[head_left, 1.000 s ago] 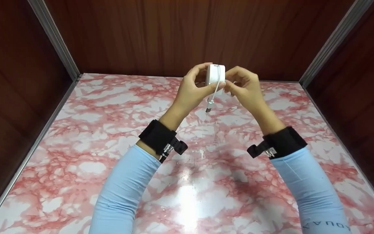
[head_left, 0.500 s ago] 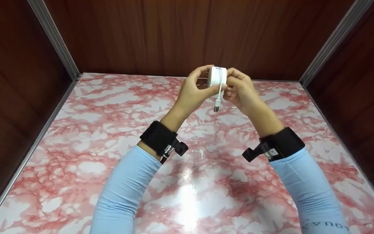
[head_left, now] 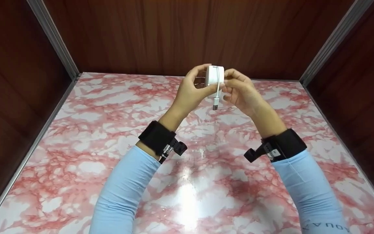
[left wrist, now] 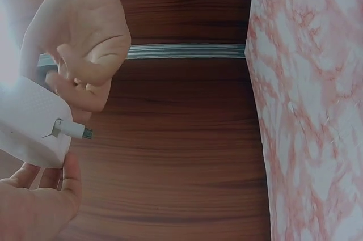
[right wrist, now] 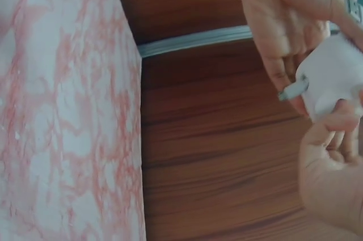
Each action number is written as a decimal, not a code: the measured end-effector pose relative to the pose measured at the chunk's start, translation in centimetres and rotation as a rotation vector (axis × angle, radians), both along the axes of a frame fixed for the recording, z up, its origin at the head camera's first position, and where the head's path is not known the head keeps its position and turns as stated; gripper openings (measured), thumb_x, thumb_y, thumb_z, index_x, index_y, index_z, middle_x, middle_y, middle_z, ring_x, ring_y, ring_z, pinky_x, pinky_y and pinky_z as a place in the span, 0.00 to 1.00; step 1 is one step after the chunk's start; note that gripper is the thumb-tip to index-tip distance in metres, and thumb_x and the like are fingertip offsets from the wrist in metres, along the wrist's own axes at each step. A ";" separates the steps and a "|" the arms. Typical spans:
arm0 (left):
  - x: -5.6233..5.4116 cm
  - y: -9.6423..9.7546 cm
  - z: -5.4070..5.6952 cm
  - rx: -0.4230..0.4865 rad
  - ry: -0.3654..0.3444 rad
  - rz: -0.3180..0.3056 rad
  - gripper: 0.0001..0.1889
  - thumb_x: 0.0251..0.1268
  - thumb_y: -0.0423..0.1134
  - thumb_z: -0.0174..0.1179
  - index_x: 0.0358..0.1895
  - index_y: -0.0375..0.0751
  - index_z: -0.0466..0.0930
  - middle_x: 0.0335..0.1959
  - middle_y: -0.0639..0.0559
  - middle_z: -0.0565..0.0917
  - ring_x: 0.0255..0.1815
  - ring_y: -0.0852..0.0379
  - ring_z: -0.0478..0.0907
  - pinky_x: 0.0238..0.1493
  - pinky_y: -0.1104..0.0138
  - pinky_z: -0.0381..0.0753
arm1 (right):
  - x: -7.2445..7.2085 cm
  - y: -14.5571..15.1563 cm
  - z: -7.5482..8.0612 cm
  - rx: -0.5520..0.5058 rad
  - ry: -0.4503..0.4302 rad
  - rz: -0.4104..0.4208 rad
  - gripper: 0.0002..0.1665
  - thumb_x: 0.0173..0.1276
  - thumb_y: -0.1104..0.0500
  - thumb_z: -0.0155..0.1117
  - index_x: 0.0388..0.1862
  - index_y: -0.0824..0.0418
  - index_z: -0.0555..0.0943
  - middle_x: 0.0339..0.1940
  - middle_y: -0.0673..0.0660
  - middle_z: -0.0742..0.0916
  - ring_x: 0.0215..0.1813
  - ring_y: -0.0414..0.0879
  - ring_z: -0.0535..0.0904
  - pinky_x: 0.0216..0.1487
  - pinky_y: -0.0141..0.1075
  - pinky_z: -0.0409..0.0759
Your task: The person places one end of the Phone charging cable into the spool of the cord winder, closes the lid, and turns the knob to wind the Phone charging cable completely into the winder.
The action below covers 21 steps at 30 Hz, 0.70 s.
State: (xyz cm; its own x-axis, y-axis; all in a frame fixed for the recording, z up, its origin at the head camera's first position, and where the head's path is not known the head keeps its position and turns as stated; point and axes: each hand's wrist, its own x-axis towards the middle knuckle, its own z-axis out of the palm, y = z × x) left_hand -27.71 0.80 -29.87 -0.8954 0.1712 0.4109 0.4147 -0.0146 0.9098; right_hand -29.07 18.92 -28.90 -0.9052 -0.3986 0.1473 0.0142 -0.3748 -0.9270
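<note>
A small white rounded case point(head_left: 215, 76) is held up near the back wall. From its top, a white USB cable point(head_left: 218, 73) runs down the near face and ends in a hanging USB plug point(head_left: 216, 103). A micro-USB plug point(left wrist: 72, 130) sticks out of a slot in the case's end in the left wrist view. The left hand point(head_left: 190, 87) grips the case between thumb and fingers from the left. At the case's right edge, the right hand point(head_left: 240, 91) has its bent thumb and fingers against it, as the right wrist view shows; the exact contact is partly hidden.
Below the hands lies a red-and-white marbled tabletop point(head_left: 76, 130). Dark wood panels point(head_left: 174, 35) with grey metal corner strips point(head_left: 55, 42) close in the back and sides. A black strap with a small camera point(head_left: 159, 138) is on each wrist.
The right hand has turned and shifted slightly left along the case's edge, its fingers rearranged. The hanging USB plug swung right from a leftward tilt and now hangs nearly straight. The left hand keeps its grip.
</note>
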 end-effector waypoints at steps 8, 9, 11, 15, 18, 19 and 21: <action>0.0 0.0 0.0 0.006 0.014 -0.004 0.33 0.54 0.39 0.71 0.65 0.38 0.70 0.54 0.44 0.76 0.54 0.53 0.75 0.54 0.70 0.77 | -0.5 0.5 -1.1 0.076 0.460 -0.185 0.14 0.60 0.79 0.57 0.37 0.62 0.79 0.34 0.53 0.83 0.32 0.40 0.78 0.26 0.26 0.74; 0.0 0.0 -0.1 0.006 0.015 -0.005 0.33 0.54 0.39 0.71 0.64 0.38 0.70 0.53 0.44 0.76 0.53 0.52 0.75 0.54 0.70 0.77 | -0.6 0.6 -1.2 0.116 0.525 -0.211 0.13 0.59 0.79 0.59 0.37 0.64 0.79 0.35 0.52 0.83 0.33 0.40 0.78 0.28 0.26 0.76; 0.0 0.0 -0.1 0.007 0.016 -0.006 0.33 0.55 0.39 0.71 0.64 0.39 0.70 0.53 0.45 0.77 0.53 0.53 0.75 0.54 0.69 0.77 | -0.7 0.6 -1.4 0.187 0.641 -0.263 0.11 0.58 0.79 0.62 0.38 0.69 0.79 0.35 0.49 0.84 0.36 0.40 0.79 0.31 0.27 0.79; 0.1 -0.1 -0.1 0.006 0.021 0.001 0.33 0.54 0.40 0.71 0.64 0.40 0.71 0.52 0.45 0.77 0.52 0.52 0.76 0.53 0.69 0.78 | -0.8 0.6 -1.7 0.285 0.794 -0.333 0.11 0.57 0.77 0.65 0.39 0.76 0.76 0.35 0.47 0.84 0.39 0.39 0.80 0.33 0.27 0.80; 0.1 -0.1 -0.1 0.003 0.024 0.003 0.33 0.54 0.40 0.71 0.64 0.39 0.70 0.53 0.45 0.77 0.53 0.52 0.76 0.53 0.68 0.78 | -0.9 0.6 -1.9 0.356 0.915 -0.393 0.08 0.57 0.76 0.66 0.37 0.73 0.79 0.34 0.50 0.84 0.38 0.40 0.79 0.31 0.27 0.78; 0.0 -0.1 -0.2 0.001 0.023 0.004 0.33 0.54 0.40 0.71 0.64 0.39 0.70 0.53 0.45 0.77 0.53 0.52 0.76 0.53 0.68 0.78 | -0.9 0.6 -1.9 0.374 0.953 -0.416 0.08 0.57 0.76 0.66 0.36 0.72 0.80 0.33 0.50 0.84 0.38 0.40 0.79 0.31 0.26 0.77; 0.0 0.0 -0.2 -0.004 0.021 0.002 0.33 0.54 0.40 0.70 0.64 0.39 0.70 0.54 0.45 0.77 0.53 0.52 0.76 0.53 0.68 0.78 | -1.0 0.5 -2.0 0.401 1.018 -0.466 0.08 0.56 0.76 0.68 0.34 0.70 0.83 0.33 0.53 0.85 0.38 0.40 0.79 0.32 0.25 0.77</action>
State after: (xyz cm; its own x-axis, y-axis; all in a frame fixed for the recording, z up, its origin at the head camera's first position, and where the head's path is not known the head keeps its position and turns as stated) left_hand -27.72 0.75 -30.11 -0.8872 0.1709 0.4287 0.4334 -0.0102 0.9011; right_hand -30.07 19.46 -30.89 -0.5143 -0.2437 0.8223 -0.8573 0.1711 -0.4855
